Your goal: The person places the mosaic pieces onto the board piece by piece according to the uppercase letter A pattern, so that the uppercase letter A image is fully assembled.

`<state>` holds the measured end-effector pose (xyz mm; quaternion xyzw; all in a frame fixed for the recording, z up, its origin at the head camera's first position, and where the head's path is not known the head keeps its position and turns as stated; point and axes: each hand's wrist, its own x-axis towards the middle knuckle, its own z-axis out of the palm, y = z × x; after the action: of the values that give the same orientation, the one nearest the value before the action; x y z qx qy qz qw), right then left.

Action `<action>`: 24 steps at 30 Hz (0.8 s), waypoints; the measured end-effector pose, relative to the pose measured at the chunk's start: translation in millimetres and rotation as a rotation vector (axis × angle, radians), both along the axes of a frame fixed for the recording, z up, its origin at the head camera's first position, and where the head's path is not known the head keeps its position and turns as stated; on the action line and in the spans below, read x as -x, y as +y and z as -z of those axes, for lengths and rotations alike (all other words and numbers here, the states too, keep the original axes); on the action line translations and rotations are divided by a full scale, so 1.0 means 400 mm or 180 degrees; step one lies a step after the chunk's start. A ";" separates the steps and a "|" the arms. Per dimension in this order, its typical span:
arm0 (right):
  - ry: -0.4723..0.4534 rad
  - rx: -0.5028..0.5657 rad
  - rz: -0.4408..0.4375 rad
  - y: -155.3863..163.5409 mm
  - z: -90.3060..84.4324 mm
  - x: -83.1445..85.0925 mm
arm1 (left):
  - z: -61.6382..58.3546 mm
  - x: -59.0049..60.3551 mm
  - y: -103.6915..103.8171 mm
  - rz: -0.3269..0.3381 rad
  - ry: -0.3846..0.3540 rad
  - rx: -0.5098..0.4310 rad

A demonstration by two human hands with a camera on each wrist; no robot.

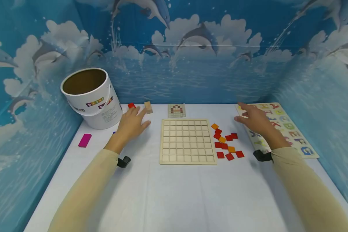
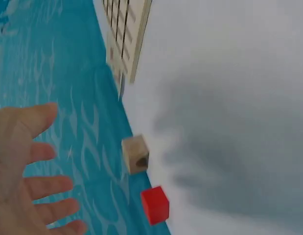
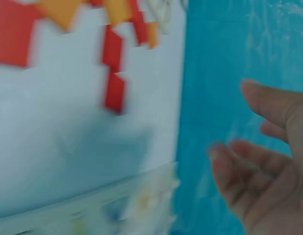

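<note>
We read capital letters on the alphabet puzzle board (image 1: 290, 129) — E, F and G are legible along its near edge; the print on the white bucket (image 1: 91, 96) is too small to read. Our left hand (image 1: 132, 124) hovers above the table (image 1: 174, 193), grip released, fingers spread, holding nothing. Nearest to it stand a plain wooden cube (image 1: 148, 107) and a red cube (image 1: 131, 105), just beside each other near the back wall. Our right hand (image 1: 255, 120) is over the puzzle board, grip released, fingers extended. A square wooden grid tray (image 1: 187, 141) lies between the hands — flat red and orange square tiles (image 1: 227, 143) are scattered beside it. A small pattern card (image 1: 176, 110) lies behind the tray.
</note>
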<state>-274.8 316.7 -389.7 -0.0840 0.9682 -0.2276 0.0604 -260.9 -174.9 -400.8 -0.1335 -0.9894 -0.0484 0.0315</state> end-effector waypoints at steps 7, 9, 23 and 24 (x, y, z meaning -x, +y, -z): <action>-0.0630 0.0004 -0.0307 0.053 0.112 -0.036 | 0.091 -0.117 0.048 0.0446 -0.0770 0.0027; -0.0642 0.0004 -0.0289 0.053 0.134 -0.039 | 0.110 -0.142 0.060 0.0534 -0.0811 0.0007; -0.0490 0.0123 -0.0053 0.037 0.164 -0.017 | 0.142 -0.168 0.097 0.0738 -0.0882 -0.0233; -0.0528 0.0188 0.0022 0.036 0.164 -0.014 | 0.143 -0.168 0.096 0.0737 -0.0890 -0.0235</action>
<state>-269.0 331.1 -455.4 -0.0633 0.9531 -0.2624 0.1372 -193.9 -136.4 -458.1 -0.2372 -0.9597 -0.1061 -0.1073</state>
